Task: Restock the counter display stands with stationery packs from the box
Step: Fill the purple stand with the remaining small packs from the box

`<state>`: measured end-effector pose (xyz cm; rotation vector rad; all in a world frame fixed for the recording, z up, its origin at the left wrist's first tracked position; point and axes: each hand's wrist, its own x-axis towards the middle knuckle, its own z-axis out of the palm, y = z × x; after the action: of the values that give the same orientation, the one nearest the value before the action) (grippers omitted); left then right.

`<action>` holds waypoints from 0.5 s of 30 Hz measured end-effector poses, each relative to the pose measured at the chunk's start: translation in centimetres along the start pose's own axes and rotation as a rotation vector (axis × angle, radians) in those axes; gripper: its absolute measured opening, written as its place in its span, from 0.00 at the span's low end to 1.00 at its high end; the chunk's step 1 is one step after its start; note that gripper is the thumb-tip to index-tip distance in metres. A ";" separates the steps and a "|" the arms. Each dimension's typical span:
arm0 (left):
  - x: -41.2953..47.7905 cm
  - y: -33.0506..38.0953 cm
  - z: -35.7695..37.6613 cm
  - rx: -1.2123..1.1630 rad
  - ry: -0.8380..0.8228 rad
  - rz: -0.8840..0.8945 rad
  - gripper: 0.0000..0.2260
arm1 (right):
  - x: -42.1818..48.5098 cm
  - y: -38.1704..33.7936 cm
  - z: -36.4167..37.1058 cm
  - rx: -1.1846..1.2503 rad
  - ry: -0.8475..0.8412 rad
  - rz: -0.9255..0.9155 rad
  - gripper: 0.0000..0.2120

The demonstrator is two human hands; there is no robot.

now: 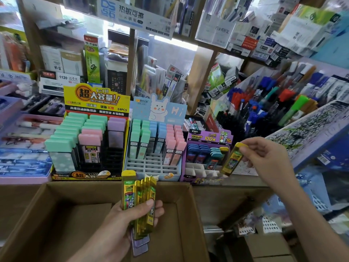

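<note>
Over the cardboard box (75, 214), below-left of the purple stand (207, 138), the left hand (120, 220) grips a bundle of yellow packs (140, 197). At the stand's right edge the right hand (268, 161) pinches a single pack (233, 160), likely mid-placement; next it needs lowering upright into an empty slot (197, 172).

bright, even | backlight glare upper left | edges warped, blurred

Behind the brown cardboard box (66, 214) three stands sit side by side: yellow cardboard stand (96, 103) left, pale blue rabbit-topped stand (158, 108) middle, purple stand (207, 136) right. The left hand (130, 218) holds yellow plastic packs (139, 195) over the box; the right hand (264, 157) holds a single yellow pack (233, 159) at the purple stand's right end.
</note>
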<state>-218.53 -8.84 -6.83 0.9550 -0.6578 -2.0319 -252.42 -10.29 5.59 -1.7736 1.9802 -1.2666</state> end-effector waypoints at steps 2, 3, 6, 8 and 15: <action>0.0 -0.1 0.2 0.004 0.015 0.008 0.24 | 0.7 0.4 -0.2 -0.024 0.019 -0.007 0.07; 0.0 -0.1 0.3 0.007 0.022 0.011 0.24 | 1.0 0.5 -0.1 -0.033 0.022 -0.009 0.07; -0.1 0.0 0.5 0.014 0.029 0.009 0.22 | 1.8 0.8 0.5 -0.047 0.010 -0.024 0.07; -0.1 0.1 0.5 0.012 0.037 -0.001 0.22 | 2.3 1.1 0.9 -0.066 -0.006 -0.019 0.08; 0.2 0.1 0.2 0.029 0.046 -0.020 0.23 | 3.1 2.4 1.9 -0.119 -0.043 -0.008 0.08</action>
<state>-218.70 -9.05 -6.71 1.0264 -0.6563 -2.0166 -253.77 -14.14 3.95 -1.8477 2.0657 -1.1253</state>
